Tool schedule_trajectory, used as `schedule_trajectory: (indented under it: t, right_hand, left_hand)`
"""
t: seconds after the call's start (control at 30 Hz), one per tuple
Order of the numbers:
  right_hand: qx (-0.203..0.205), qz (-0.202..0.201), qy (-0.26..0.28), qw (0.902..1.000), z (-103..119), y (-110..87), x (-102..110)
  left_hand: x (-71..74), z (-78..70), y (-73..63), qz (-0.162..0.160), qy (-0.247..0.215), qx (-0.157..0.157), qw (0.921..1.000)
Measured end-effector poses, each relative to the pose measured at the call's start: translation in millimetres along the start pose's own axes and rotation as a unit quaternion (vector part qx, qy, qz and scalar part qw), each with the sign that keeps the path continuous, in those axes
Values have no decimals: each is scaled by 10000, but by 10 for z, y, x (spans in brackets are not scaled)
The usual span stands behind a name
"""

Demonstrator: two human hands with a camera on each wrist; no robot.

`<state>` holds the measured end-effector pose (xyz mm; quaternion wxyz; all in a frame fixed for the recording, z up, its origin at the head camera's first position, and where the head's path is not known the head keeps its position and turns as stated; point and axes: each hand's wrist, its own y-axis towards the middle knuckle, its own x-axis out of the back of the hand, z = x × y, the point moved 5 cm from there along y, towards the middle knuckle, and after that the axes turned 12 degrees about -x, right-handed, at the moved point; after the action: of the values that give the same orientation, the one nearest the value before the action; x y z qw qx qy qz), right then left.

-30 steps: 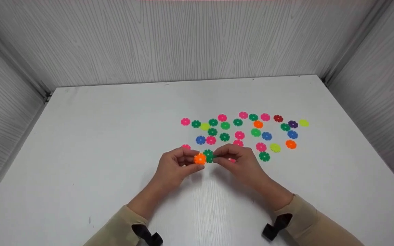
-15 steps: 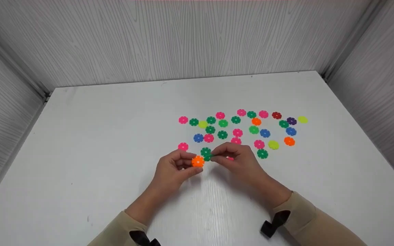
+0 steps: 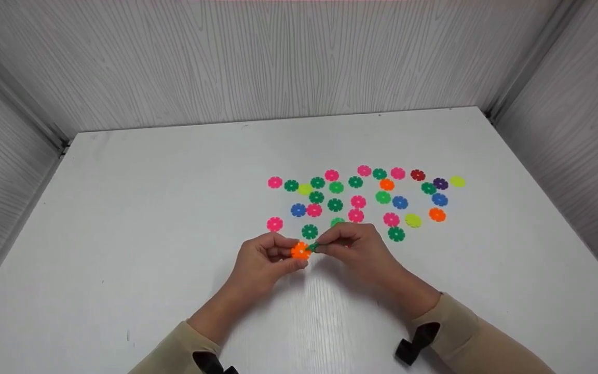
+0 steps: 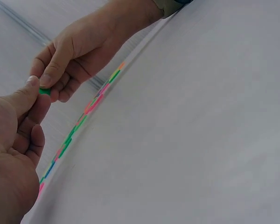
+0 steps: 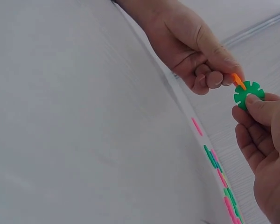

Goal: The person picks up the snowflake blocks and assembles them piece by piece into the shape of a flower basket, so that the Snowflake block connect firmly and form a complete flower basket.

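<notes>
The orange disc [image 3: 301, 251] is up over the table [image 3: 164, 208], well in from its back edge, pinched in the left hand [image 3: 265, 258]. The right hand [image 3: 355, 248] pinches a green disc [image 5: 253, 87], and the two discs touch at their edges. Farther back, lots of bright discs [image 3: 335, 205] lie flat, nearer the table's right edge than its left.
</notes>
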<state>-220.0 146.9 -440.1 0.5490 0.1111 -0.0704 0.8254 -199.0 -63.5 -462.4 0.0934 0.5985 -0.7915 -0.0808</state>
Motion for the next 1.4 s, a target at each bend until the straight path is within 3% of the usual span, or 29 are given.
schedule_trajectory:
  t: [0.23,0.5,0.6,0.7,0.83,0.93,1.2,1.4]
  right_hand:
    - [-134,55,-3,9999,-9,13,-22]
    - [-248,12,32,9997,22,24,13]
    - [-416,-65,-110,9991,-3,70,36]
    - [-836,-237,-488,9950,-60,147,29]
    - [-1561,-427,-1262,9787,-144,247,-20]
    - [-1849,-505,-1697,9667,-171,301,-47]
    - [-1627,-236,-2039,9651,-177,352,-107]
    - [-1104,-244,-1702,9789,-145,229,-70]
  left_hand:
    - [19,-29,-10,76,159,-95,9998]
    - [62,-69,47,485,569,-350,9966]
    - [169,-49,79,263,637,-366,9969]
    - [309,-17,107,-80,556,-309,9979]
    - [419,14,123,-347,442,-192,9982]
    - [433,15,125,-387,439,-193,9981]
    - [428,23,131,-385,497,-185,9978]
    - [372,23,119,-409,499,-189,9977]
